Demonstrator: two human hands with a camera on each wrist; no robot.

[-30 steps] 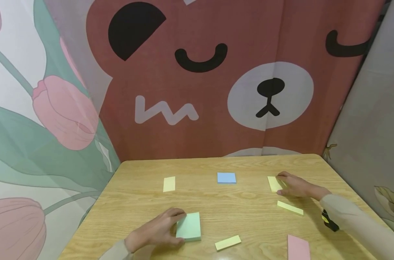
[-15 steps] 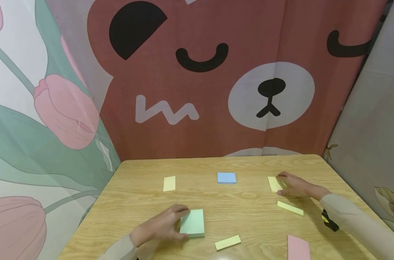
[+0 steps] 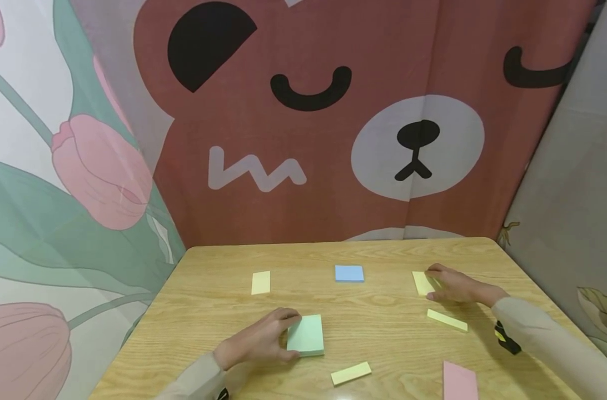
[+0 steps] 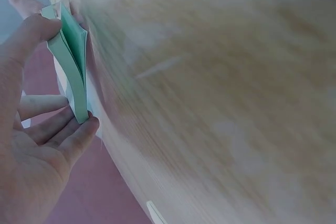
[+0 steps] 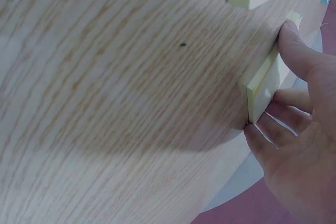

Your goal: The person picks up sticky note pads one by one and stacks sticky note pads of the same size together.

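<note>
My left hand [image 3: 263, 338] grips a square pad of green sticky notes [image 3: 308, 335], thumb at its near edge and fingers at the far one. Seen from the left wrist, the green pad [image 4: 73, 61] bends a little and some of its sheets fan apart. At the right, my right hand [image 3: 456, 286] holds a yellow sticky note pad [image 3: 419, 283] by opposite edges. The right wrist view shows this yellow pad [image 5: 262, 93] low on the wood, between thumb and fingertips; part of it is hidden behind the hand.
On the wooden table [image 3: 223, 322] lie a blue pad [image 3: 349, 273], a pale yellow pad [image 3: 260, 283], two narrow yellow strips, one by the right wrist [image 3: 447, 320] and one near the front [image 3: 351, 373], and a pink pad [image 3: 459, 381]. A bear-print curtain [image 3: 303, 211] hangs behind.
My left hand has carried the green pad to the right and farther from me over the table. The right hand and its yellow pad have stayed in place.
</note>
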